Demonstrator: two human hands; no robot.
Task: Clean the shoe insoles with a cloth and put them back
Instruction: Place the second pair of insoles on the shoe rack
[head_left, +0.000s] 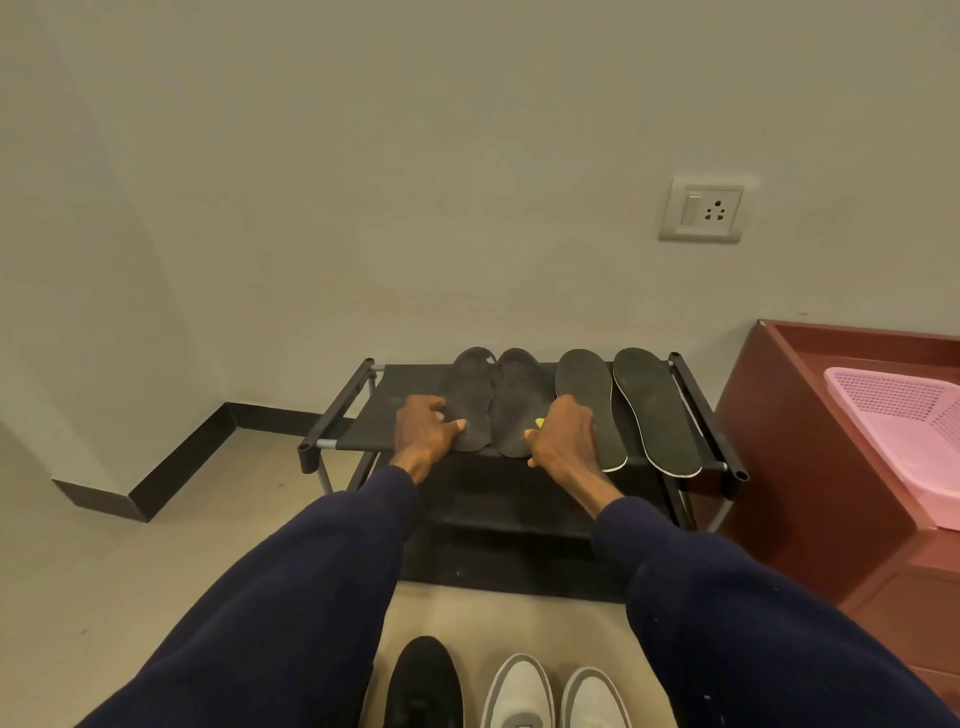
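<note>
- Reaches forward with both arms in dark blue sleeves (291, 597), out over the shoes and onto the top shelf of the shoe rack (337, 410).
- Rests the left hand (426, 426) on the near part of the leftmost insole (470, 384), fingers bent and spread, thumb lying across it, not closed round anything.
- Keeps the right hand (561, 431) clenched on a yellow cloth (540, 422); only a small yellow bit peeks out by the thumb.
- Holds that right hand low over the near ends of the second insole (519, 395) and the third insole (584, 389), hiding part of both.
- Four insoles in all, flat in a row on the top shelf, toes toward the wall: two dark grey ones on the left, touching each other, then two black ones with pale edges, the fourth insole (654, 410) far right and free of the hands.
- Three shoes on the floor (130, 571) close to the person: one black shoe (423, 686) and two white shoes (519, 691), partly cut off at the bottom.
- One pink basket (904, 410) on a red-brown cabinet (789, 441) just right of the rack.
- One wall socket (702, 209) with a switch, up on the wall above.
</note>
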